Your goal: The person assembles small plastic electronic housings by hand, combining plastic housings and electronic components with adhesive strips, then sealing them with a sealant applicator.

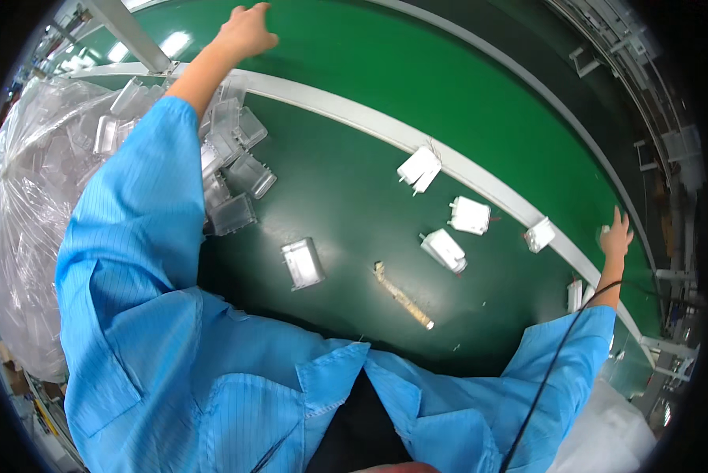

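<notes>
Far out over the green conveyor belt [385, 75], my left hand [247, 33] is open, fingers apart, holding nothing I can see. My right hand [618, 235] reaches to the far right over the same belt, its fingers stretched out and open. A small pale thing [604, 230] shows beside its thumb; whether the hand touches it is unclear. Closest to that arm are a white plastic box [539, 235] on the pale rail and another white box [575, 296] beside the wrist. Below my left forearm lie several clear plastic cases [251, 174], piled loosely.
On the dark green table [330, 197] sit several white boxes [445, 249], one clear case [303, 263] and a yellowish strip [404, 296]. A large clear bag [35, 221] of cases stands at left. The raised pale rail [354, 118] divides table from belt. A black cable [555, 359] crosses my right sleeve.
</notes>
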`<state>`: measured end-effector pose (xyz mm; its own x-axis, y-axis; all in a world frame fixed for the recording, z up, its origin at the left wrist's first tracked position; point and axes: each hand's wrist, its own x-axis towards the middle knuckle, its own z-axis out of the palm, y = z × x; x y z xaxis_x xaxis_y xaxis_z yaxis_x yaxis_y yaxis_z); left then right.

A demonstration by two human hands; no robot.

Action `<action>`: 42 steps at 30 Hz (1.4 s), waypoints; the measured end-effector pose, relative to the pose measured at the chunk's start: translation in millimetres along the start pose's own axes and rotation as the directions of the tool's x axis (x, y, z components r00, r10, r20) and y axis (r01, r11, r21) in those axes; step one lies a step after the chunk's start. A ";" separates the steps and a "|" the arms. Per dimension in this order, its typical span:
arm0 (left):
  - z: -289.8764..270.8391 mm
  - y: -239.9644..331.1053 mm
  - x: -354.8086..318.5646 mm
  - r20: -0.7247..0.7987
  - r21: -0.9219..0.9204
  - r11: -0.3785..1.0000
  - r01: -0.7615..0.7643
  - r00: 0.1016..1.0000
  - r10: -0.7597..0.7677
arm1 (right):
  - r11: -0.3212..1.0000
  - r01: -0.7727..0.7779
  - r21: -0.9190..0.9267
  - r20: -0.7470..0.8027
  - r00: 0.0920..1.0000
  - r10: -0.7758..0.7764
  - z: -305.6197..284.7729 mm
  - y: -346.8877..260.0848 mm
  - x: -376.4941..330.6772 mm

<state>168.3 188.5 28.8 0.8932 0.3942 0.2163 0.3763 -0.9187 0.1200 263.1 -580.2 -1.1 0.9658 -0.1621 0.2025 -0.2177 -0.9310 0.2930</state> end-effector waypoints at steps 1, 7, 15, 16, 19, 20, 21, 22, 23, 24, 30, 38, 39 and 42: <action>0.9 -2.1 7.7 0.094 -0.059 0.988 0.140 0.986 -0.134 | 0.996 -0.082 -0.022 0.049 0.995 0.083 22.0 13.1 10.3; 39.2 -5.8 32.7 0.145 -0.206 0.908 0.366 0.929 -0.341 | 0.960 -0.092 0.264 0.250 0.968 0.023 94.1 133.0 51.8; 41.9 15.1 30.3 0.224 -0.387 0.904 0.183 0.969 -0.100 | 0.984 0.116 0.138 -0.065 0.992 -0.108 39.5 70.5 12.4; 32.4 23.4 22.1 0.236 -0.473 0.875 0.107 0.972 0.008 | 0.948 0.238 0.209 -0.107 0.970 -0.220 14.0 27.0 -5.5; -15.6 117.3 -33.1 0.271 -0.837 0.541 -0.080 0.798 0.538 | 0.880 0.368 0.299 -0.119 0.930 -0.348 -66.4 -4.1 -79.9; -41.1 139.9 -59.8 0.270 -0.784 0.572 -0.241 0.697 0.664 | 0.825 0.425 0.372 -0.094 0.902 -0.422 -79.2 -11.6 -100.7; -18.5 143.8 -75.8 0.158 -0.860 0.399 -0.318 0.577 0.802 | 0.784 0.435 0.443 -0.069 0.888 -0.454 -82.4 -25.2 -118.7; -23.8 161.7 -105.5 0.039 -0.776 0.328 -0.539 0.477 0.878 | 0.754 0.423 0.503 -0.027 0.879 -0.476 -86.3 -30.6 -142.3; -40.5 177.1 -133.6 0.143 -0.766 0.339 -0.547 0.370 0.918 | 0.761 0.303 0.573 0.077 0.905 -0.418 -100.6 -46.9 -169.2; -34.0 192.1 -156.0 0.101 -0.735 0.291 -0.612 0.325 0.940 | 0.743 0.320 0.588 0.064 0.897 -0.437 -89.4 -36.8 -185.6; -2.9 211.6 -194.4 0.183 -0.723 0.357 -0.591 0.333 0.925 | 0.842 0.491 0.225 -0.399 0.835 -0.380 -89.1 -87.3 -258.7; 39.4 200.3 -204.6 -0.243 -0.488 0.336 -0.806 0.495 0.834 | 0.468 0.389 0.793 -0.145 0.868 -0.475 -132.7 -206.6 -323.7; 31.2 192.4 -205.7 -0.291 -0.447 0.342 -0.827 0.496 0.819 | 0.388 0.269 0.881 -0.078 0.893 -0.443 -123.9 -211.0 -323.3; -33.2 150.7 -209.1 0.063 -0.468 0.435 -0.769 0.462 0.885 | 0.144 0.166 0.975 -0.104 0.926 -0.363 -108.9 -204.6 -324.5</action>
<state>30.0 -31.5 33.9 0.7612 -0.6320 0.1452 -0.6384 -0.6909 0.3392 -21.1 -301.5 -25.0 0.9587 0.2214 0.1786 0.2666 -0.4804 -0.8355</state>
